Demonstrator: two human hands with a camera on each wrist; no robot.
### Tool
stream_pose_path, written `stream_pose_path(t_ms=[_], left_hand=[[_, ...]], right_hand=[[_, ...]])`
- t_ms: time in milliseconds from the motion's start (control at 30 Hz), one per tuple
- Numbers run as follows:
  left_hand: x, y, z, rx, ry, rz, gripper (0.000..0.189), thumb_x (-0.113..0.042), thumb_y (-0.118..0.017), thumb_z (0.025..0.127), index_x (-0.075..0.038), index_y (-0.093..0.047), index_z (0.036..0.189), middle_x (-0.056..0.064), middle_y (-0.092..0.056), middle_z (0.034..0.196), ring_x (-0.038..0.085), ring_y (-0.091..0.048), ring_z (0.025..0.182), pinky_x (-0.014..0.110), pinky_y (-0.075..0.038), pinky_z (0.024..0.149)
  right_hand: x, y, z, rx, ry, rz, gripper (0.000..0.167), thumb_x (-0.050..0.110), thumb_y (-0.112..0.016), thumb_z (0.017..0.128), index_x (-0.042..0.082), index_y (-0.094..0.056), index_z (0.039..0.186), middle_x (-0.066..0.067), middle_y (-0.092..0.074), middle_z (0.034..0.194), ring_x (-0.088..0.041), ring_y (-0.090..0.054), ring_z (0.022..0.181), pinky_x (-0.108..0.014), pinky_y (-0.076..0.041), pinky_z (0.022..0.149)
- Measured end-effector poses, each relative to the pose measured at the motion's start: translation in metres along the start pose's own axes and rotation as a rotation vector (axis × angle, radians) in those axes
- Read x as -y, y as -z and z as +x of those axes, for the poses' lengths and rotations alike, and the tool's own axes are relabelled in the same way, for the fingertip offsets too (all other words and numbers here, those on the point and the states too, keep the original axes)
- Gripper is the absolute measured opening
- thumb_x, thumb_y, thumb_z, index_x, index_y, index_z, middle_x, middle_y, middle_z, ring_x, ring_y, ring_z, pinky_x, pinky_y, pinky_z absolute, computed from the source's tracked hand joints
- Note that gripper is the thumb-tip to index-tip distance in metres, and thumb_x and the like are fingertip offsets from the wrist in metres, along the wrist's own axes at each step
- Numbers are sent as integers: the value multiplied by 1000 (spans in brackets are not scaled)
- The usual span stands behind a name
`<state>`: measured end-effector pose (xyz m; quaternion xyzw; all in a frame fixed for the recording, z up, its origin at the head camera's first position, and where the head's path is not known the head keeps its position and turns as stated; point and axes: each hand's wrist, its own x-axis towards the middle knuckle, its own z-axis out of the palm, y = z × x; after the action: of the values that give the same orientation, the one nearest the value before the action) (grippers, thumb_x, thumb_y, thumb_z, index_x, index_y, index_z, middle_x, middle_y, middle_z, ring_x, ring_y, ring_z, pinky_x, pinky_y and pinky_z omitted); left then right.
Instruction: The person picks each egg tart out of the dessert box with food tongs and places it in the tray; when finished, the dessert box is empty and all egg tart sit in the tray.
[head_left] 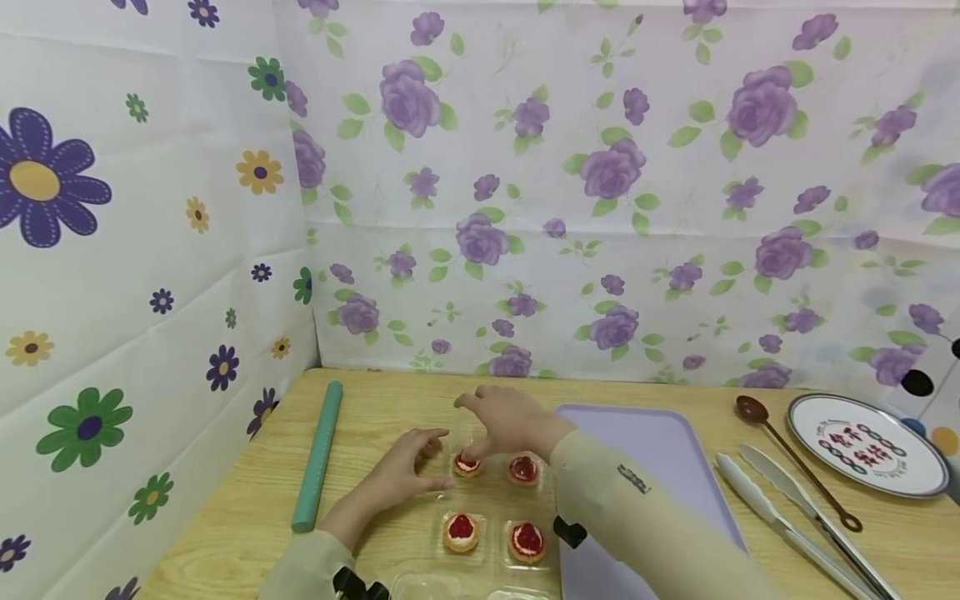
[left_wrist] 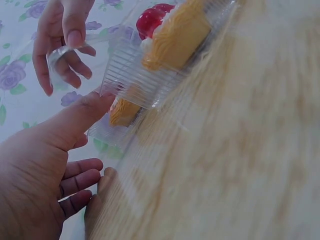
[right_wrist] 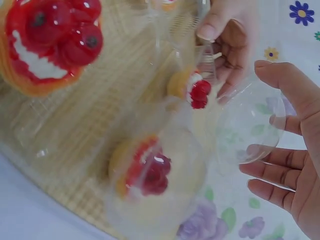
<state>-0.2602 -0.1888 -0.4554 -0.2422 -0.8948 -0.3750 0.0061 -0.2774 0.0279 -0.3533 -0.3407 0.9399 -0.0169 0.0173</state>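
Reckoned from the middle of the tarts in the head view, with the far wall at twelve, a white cloth with purple roses point(head_left: 555, 275) hangs at twelve and another with cartoon flowers point(head_left: 150, 250) at ten. Below them spreads a wood-grain table point(head_left: 240, 500). A lavender tray point(head_left: 637, 454) lies at three o'clock, partly covered by the beige right sleeve point(head_left: 645, 508). At the centre is a clear plastic container point(left_wrist: 135, 72) with ribbed walls. Farther out toward three lie metal tongs point(head_left: 810, 533), their pale tips pointing away from the person; a white plate point(head_left: 862, 446) with red lettering sits between two and three. A teal stick point(head_left: 318, 458) lies between nine and ten, and a dark brown spoon point(head_left: 798, 462) lies near three, between tongs and plate.

The left hand point(head_left: 397, 475) is between nine and ten: its thumb touches the container's corner, while its fingers are loosely bent and apart from the thumb. The right hand point(head_left: 513, 421) is near twelve, thumb and fingers curved around a clear dome point(right_wrist: 240, 132), with the thumb overlapping the far-left tart in the head view; whether it touches that tart I cannot tell.

Four red-topped tarts point(head_left: 527, 542) sit in the container, at one, five, seven and eleven o'clock around its middle.
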Motion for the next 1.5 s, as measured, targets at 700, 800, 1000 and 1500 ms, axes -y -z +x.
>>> stream_pose_path(t_ms=[700,800,1000,1500], left_hand=[[4,0,2,3,-34,-6,71,-38,-75,82,-5,-47,139,13,-57,119,23,-55,107,45,-48,92],[3,0,2,0,-38,6,72,-38,-75,82,-5,-47,139,14,-57,119,24,-55,107,45,-48,92],[4,-2,0,-6,-37,6,71,-38,-75,82,-6,-47,139,14,-56,120,24,-55,107,45,-48,92],[2,-3,-1,-10,-24,-15,70,-37,-75,82,-7,-47,139,14,-56,120,26,-55,108,48,-47,94]], right_hand=[[-39,14,-33,-187,26,457,73,27,-75,81,4,-36,139,-16,-51,131,-33,-55,117,-43,-50,96],[-43,10,-36,-203,47,522,73,21,-74,81,2,-35,140,-18,-49,132,-34,-54,119,-43,-50,98],[-50,0,-40,-232,11,618,76,18,-73,81,2,-34,144,-18,-46,137,-33,-54,122,-42,-48,101],[-59,-30,-43,-261,-30,734,73,19,-75,82,3,-39,143,-19,-50,135,-29,-58,109,-30,-54,81]])
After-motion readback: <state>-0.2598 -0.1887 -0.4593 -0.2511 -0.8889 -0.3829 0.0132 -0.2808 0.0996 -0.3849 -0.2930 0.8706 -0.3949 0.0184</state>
